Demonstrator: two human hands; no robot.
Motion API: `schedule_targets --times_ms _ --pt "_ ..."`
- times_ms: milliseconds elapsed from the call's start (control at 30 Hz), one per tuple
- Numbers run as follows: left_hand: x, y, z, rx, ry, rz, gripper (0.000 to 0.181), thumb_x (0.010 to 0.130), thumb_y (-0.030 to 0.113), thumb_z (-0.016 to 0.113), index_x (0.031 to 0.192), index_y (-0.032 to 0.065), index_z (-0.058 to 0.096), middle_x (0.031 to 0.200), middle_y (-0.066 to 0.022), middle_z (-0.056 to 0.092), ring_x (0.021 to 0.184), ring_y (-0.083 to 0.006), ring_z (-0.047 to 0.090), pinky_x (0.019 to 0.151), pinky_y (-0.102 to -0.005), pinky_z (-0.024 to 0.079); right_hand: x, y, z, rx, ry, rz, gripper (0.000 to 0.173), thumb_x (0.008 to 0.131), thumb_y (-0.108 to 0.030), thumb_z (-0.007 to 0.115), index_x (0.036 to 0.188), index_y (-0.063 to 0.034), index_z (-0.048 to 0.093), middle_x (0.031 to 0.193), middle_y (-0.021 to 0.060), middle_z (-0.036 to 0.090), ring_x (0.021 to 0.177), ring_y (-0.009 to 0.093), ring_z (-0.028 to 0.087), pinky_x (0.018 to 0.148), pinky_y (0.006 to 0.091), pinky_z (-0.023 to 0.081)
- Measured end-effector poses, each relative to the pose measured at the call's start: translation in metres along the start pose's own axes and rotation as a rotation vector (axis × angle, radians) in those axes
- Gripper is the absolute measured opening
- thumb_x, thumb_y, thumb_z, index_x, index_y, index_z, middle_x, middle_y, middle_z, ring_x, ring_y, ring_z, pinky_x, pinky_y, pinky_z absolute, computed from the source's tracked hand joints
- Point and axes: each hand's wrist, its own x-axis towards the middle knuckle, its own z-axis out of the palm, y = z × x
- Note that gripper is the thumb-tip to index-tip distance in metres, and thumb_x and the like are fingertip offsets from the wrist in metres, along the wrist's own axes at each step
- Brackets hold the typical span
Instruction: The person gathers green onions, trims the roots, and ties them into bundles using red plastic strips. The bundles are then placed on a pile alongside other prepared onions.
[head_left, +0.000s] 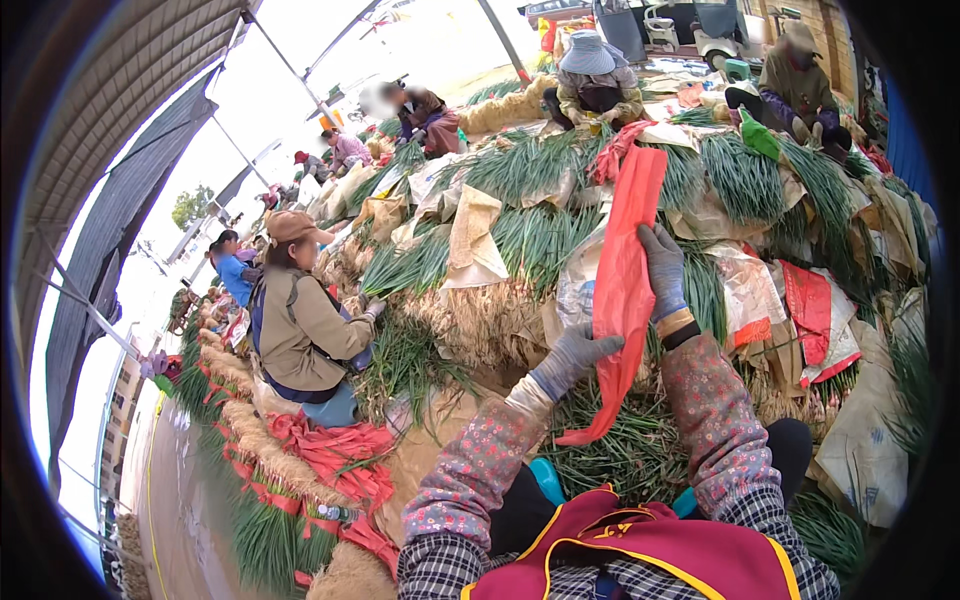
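A long strip of red plastic film hangs upright between my two gloved hands. My left hand, in a grey knit glove, grips its edge lower down. Higher up, my right hand, gloved the same way, holds the strip's right edge. Below the strip lies a heap of loose green stalks in front of my knees. Just beyond my hands, bunches of green onions are stacked with their pale roots showing, partly covered by woven plastic sacks.
A co-worker in a tan jacket sits at my left beside loose stalks. A pile of red plastic strips and a row of tied onion bunches lie at lower left. Several people sit behind the stacks. White sacks lie at right.
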Motion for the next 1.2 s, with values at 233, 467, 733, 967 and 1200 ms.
schedule_targets --times_ms 233,467,733,967,1200 --pt "0.045 -0.035 0.003 0.086 0.673 0.303 0.034 0.087 0.025 0.066 0.110 -0.0001 0.063 0.097 -0.0133 0.068 0.087 -0.0236 0.064 0.076 -0.0333 0.049 -0.084 0.059 -0.024 -0.174 -0.242 0.253 0.037 0.091 -0.023 0.060 0.121 -0.0002 0.057 0.103 0.0010 0.063 0.090 0.011 0.058 0.077 0.0281 0.048" --pt "0.049 -0.080 -0.019 0.388 0.697 0.136 0.043 0.086 0.038 0.065 0.104 -0.0012 0.064 0.084 -0.0182 0.065 0.074 -0.0283 0.059 0.071 -0.0365 0.048 -0.108 0.101 -0.039 -0.446 -0.082 0.218 0.026 0.089 -0.019 0.064 0.104 0.0010 0.068 0.090 0.0036 0.068 0.080 0.009 0.056 0.073 0.0275 0.047" --pt "0.033 -0.135 -0.006 -0.134 0.279 -0.073 0.027 0.086 0.016 0.069 0.108 0.0006 0.065 0.089 0.0006 0.066 0.076 -0.0056 0.056 0.069 -0.0243 0.048 -0.088 0.138 -0.105 0.208 0.312 0.687 0.033 0.091 -0.039 0.059 0.105 -0.0082 0.059 0.090 0.0015 0.064 0.075 0.017 0.060 0.071 0.0312 0.050" --pt "0.061 -0.164 -0.009 0.372 0.878 0.132 0.029 0.086 0.023 0.066 0.082 -0.0036 0.056 0.068 -0.0058 0.058 0.061 -0.0116 0.041 0.057 -0.0323 0.042 -0.163 0.157 -0.092 -0.577 -0.150 0.472 0.032 0.091 -0.027 0.062 0.105 0.0013 0.064 0.091 0.0042 0.066 0.081 0.010 0.057 0.074 0.0267 0.047" --pt "0.044 -0.182 -0.031 -0.536 0.191 -0.207 0.042 0.088 0.030 0.067 0.117 0.0020 0.057 0.109 -0.0072 0.064 0.092 -0.0205 0.063 0.081 -0.0351 0.052 -0.147 0.150 -0.102 -0.405 0.073 0.460 0.026 0.092 -0.022 0.059 0.103 0.0009 0.065 0.086 0.0048 0.066 0.077 0.012 0.057 0.074 0.0277 0.047"
